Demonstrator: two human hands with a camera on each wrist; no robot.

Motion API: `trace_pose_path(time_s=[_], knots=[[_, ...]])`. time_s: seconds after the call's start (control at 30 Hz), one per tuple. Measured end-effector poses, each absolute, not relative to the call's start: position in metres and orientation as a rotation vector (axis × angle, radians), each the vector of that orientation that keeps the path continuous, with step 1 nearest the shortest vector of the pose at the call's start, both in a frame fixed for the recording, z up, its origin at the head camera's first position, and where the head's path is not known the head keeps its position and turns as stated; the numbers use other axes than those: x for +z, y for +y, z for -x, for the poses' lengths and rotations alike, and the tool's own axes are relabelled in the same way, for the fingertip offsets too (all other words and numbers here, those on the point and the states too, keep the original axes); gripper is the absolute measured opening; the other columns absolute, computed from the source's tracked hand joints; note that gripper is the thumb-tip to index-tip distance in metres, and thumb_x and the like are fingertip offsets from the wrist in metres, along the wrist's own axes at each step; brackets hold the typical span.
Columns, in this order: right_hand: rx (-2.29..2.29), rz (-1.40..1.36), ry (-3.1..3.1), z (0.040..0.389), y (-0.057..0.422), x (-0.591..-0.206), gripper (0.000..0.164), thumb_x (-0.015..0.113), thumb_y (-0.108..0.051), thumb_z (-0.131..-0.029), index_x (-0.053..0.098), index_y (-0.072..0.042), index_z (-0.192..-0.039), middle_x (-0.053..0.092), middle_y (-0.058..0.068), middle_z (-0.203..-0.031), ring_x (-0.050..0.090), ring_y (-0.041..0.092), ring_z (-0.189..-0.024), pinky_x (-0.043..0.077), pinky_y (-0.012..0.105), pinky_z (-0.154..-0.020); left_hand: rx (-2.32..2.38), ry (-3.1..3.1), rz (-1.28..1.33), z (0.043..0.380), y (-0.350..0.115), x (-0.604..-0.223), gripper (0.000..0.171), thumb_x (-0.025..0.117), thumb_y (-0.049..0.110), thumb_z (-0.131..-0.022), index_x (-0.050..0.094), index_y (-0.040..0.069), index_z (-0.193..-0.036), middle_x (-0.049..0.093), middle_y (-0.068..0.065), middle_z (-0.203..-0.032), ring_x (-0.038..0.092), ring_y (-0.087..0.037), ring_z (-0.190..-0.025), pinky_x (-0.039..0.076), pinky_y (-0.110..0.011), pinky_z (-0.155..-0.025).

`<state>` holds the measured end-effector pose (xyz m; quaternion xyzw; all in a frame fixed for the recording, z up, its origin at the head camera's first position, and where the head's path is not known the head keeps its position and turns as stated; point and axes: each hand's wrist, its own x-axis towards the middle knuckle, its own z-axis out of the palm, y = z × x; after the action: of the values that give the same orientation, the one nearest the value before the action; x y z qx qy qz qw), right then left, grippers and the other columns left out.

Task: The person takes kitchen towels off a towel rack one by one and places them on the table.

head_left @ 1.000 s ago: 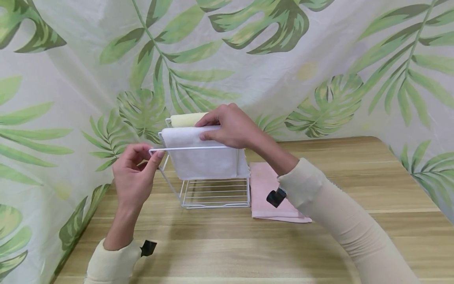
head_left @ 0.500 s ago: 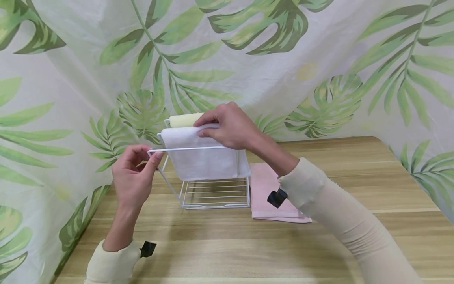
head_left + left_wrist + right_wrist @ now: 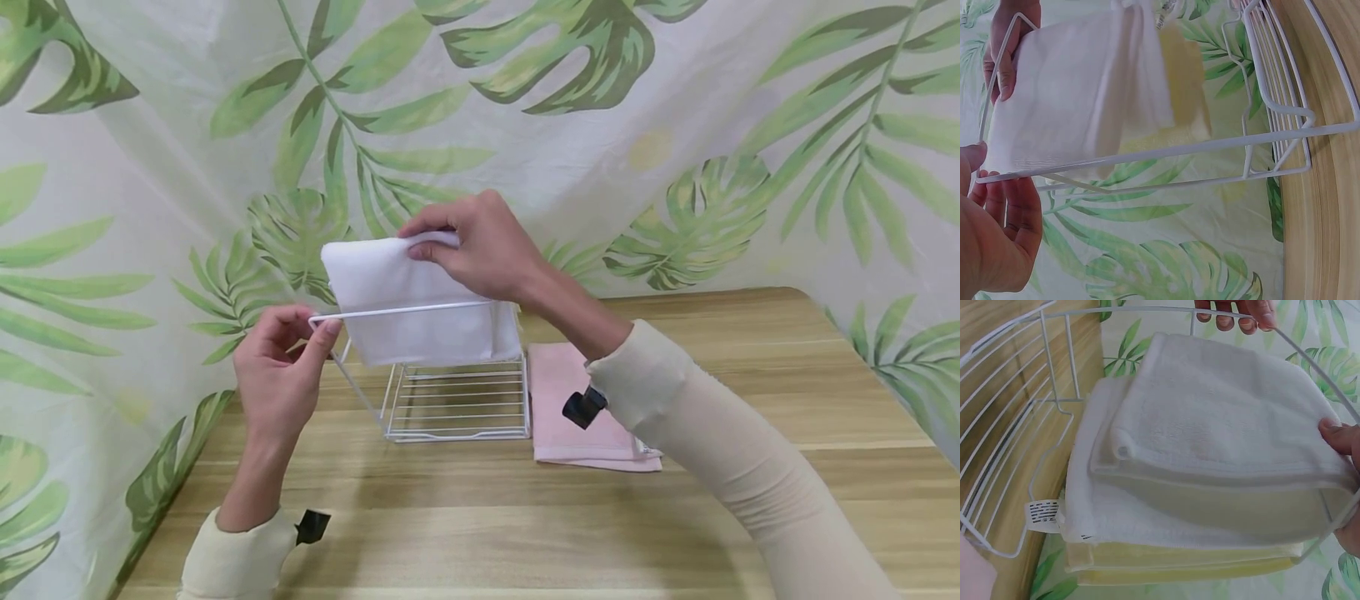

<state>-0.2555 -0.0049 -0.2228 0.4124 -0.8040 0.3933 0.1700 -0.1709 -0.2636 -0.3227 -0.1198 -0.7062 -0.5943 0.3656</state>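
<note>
A white folded towel (image 3: pixel 382 275) hangs over the white wire rack (image 3: pixel 457 436). My right hand (image 3: pixel 487 250) pinches its top fold between thumb and fingers, holding it above the rack's front top bar. Thumb and fingers of my left hand (image 3: pixel 281 367) grip the left corner of that bar. Behind the white towel hangs a yellow towel (image 3: pixel 1191 567), which the white one hides in the head view. In the right wrist view, the white towel's two folded layers spread apart and a label (image 3: pixel 1043 514) sticks out at its lower edge.
A folded pink towel (image 3: pixel 558 408) lies on the wooden table (image 3: pixel 480 533) just right of the rack. A leaf-print cloth (image 3: pixel 585 183) hangs behind the table.
My right hand has raised the white towel off the rack's middle bar, and its top now covers the yellow towel in the head view. My left hand keeps its grip on the corner.
</note>
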Motion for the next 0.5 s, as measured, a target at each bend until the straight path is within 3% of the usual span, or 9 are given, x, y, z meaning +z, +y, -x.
trace_pose_path(time_s=[0.5], knots=[[1.237, -1.116, -2.171, 0.258, 0.0, -0.19, 0.015, 0.082, -0.016, -0.096, 0.085, -0.01, -0.11, 0.084, 0.003, -0.111, 0.078, 0.009, -0.105, 0.06, 0.022, -0.091, -1.562, -1.793, 0.321, 0.172, -0.264, -0.322, 0.022, 0.078, -0.011, -0.09, 0.062, -0.018, -0.102, 0.068, 0.003, -0.086, 0.063, -0.005, -0.068, 0.057, -0.012, -0.058]])
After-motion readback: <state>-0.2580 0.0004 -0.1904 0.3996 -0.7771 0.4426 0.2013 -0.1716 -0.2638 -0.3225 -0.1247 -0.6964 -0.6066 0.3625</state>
